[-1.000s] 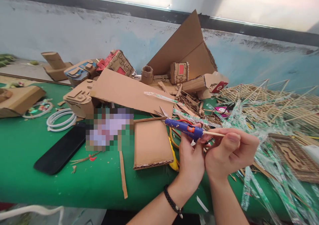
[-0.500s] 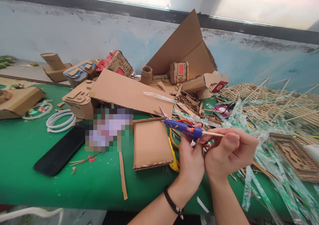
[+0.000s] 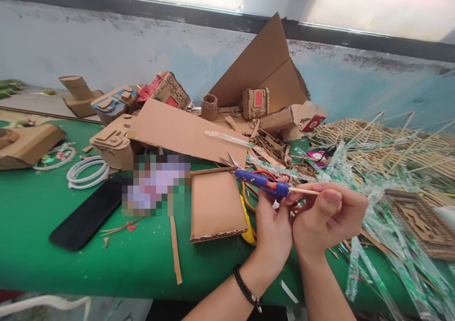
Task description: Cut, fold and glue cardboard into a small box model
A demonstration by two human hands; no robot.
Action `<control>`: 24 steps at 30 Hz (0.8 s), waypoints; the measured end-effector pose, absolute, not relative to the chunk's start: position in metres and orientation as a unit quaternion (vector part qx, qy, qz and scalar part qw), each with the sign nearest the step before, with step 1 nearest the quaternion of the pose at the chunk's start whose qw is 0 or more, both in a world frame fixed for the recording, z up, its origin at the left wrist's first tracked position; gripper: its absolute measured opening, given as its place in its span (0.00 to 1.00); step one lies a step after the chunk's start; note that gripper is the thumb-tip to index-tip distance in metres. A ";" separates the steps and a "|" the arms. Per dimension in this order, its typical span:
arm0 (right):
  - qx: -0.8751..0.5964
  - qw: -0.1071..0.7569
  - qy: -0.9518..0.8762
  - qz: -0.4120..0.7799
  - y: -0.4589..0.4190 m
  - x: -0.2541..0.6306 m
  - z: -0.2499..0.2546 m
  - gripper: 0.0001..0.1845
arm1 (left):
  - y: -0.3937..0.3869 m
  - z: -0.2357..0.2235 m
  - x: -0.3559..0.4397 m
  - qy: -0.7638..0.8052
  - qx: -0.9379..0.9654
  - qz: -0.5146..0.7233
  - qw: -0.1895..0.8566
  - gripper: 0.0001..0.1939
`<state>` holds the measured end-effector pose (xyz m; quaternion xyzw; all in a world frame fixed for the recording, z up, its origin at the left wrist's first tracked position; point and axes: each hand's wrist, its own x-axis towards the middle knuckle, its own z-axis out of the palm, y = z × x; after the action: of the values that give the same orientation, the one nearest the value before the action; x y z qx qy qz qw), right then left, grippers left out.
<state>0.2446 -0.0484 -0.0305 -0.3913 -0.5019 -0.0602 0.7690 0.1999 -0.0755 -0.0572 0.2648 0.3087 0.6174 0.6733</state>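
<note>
My left hand point(image 3: 273, 231), with a black braided bracelet at the wrist, is closed around a blue hot glue gun point(image 3: 261, 182) whose orange inner part shows. Between the thumb and fingers of my right hand point(image 3: 330, 217) is a thin wooden stick point(image 3: 304, 191). Its far end enters the back of the glue gun, and my wrists are close together. A flat cardboard box point(image 3: 217, 207) lies just left of the gun, its top edge near the nozzle. Behind the nozzle show the pointed blades of scissors point(image 3: 232, 160); their handles are partly hidden.
A yellow tool point(image 3: 249, 226) lies beside the box. Leftward are a black phone-like slab point(image 3: 87, 214), a white coiled tube point(image 3: 87, 172) and a cardboard strip point(image 3: 175, 252). Cardboard models and a large sheet point(image 3: 185, 129) stand behind. Plastic wrappers point(image 3: 394, 250) and wooden sticks point(image 3: 377, 146) crowd the right.
</note>
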 end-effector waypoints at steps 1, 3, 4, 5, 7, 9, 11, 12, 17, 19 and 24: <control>-0.395 0.768 -0.501 -0.062 -0.049 0.245 -0.030 0.12 | -0.075 -0.057 0.200 0.309 0.264 0.618 0.673 0.30; -0.405 0.763 -0.500 -0.069 -0.050 0.244 -0.029 0.12 | -0.075 -0.056 0.201 0.309 0.262 0.621 0.670 0.31; -0.409 0.760 -0.500 -0.071 -0.050 0.244 -0.029 0.12 | -0.075 -0.055 0.201 0.308 0.262 0.623 0.670 0.31; -0.412 0.758 -0.499 -0.073 -0.051 0.244 -0.029 0.12 | -0.075 -0.054 0.201 0.307 0.261 0.623 0.670 0.31; -0.416 0.757 -0.498 -0.076 -0.051 0.244 -0.028 0.13 | -0.075 -0.052 0.200 0.305 0.260 0.622 0.672 0.32; -0.418 0.756 -0.496 -0.081 -0.051 0.244 -0.028 0.13 | -0.075 -0.050 0.200 0.307 0.262 0.619 0.674 0.32; -0.419 0.755 -0.496 -0.090 -0.050 0.245 -0.028 0.13 | -0.076 -0.049 0.199 0.311 0.265 0.614 0.675 0.32; -0.420 0.754 -0.497 -0.094 -0.050 0.245 -0.028 0.14 | -0.076 -0.048 0.199 0.312 0.266 0.612 0.676 0.32; -0.422 0.756 -0.493 -0.091 -0.050 0.246 -0.028 0.14 | -0.076 -0.049 0.199 0.310 0.265 0.611 0.678 0.31; -0.423 0.757 -0.491 -0.085 -0.051 0.246 -0.028 0.15 | -0.076 -0.049 0.199 0.312 0.264 0.611 0.678 0.31; -0.418 0.756 -0.496 -0.086 -0.052 0.246 -0.027 0.15 | -0.077 -0.049 0.200 0.310 0.268 0.611 0.677 0.32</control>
<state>0.2465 -0.0523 -0.0271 -0.4178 -0.4965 -0.0858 0.7560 0.1997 -0.0767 -0.0492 0.2680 0.3103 0.6110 0.6772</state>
